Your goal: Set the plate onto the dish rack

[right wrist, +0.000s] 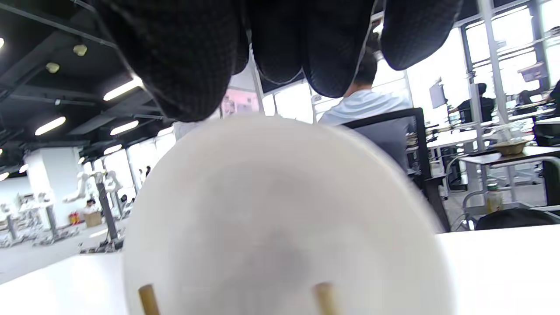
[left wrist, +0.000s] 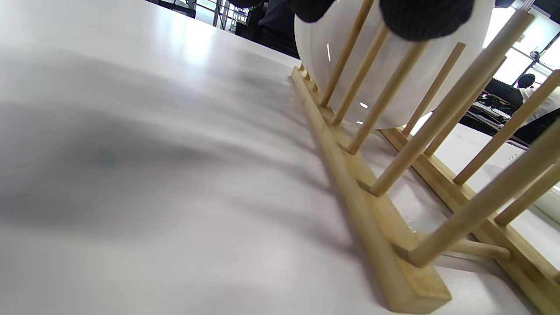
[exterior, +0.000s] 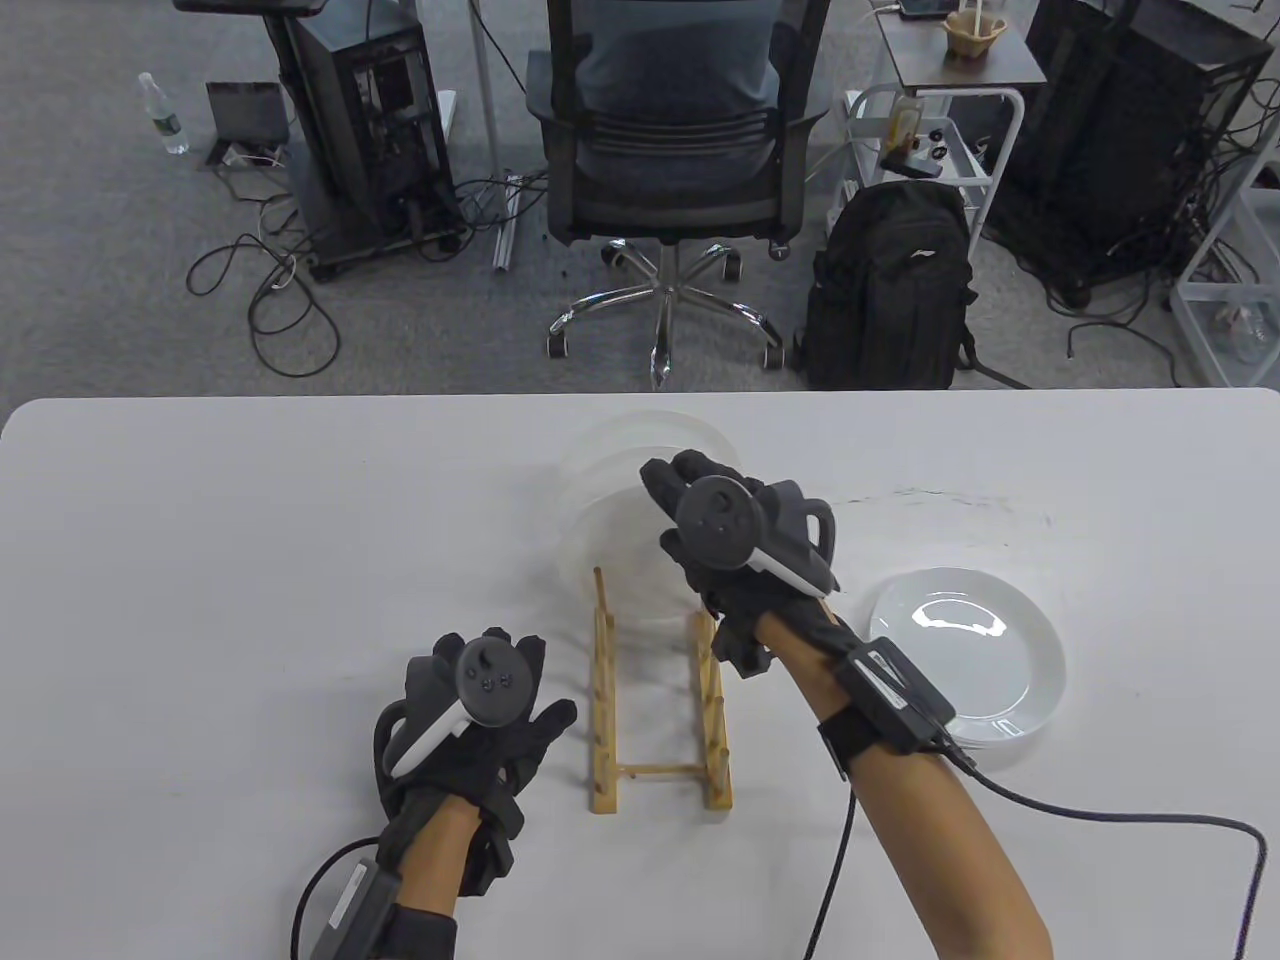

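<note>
Right grip [exterior: 735, 540] holds plate [exterior: 620, 520] rim, upright, in rack [exterior: 655, 700] far slots; left grip [exterior: 480, 715] empty, flat on bench [exterior: 200, 600].

White plate [exterior: 610, 500] upright in wooden rack [exterior: 655, 700]

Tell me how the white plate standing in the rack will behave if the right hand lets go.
The plate stands on edge between the dish rack pegs, so it likely stays put. It looks glossy and rigid: probably slippery, breakable. The right hand is at its top rim.
</note>
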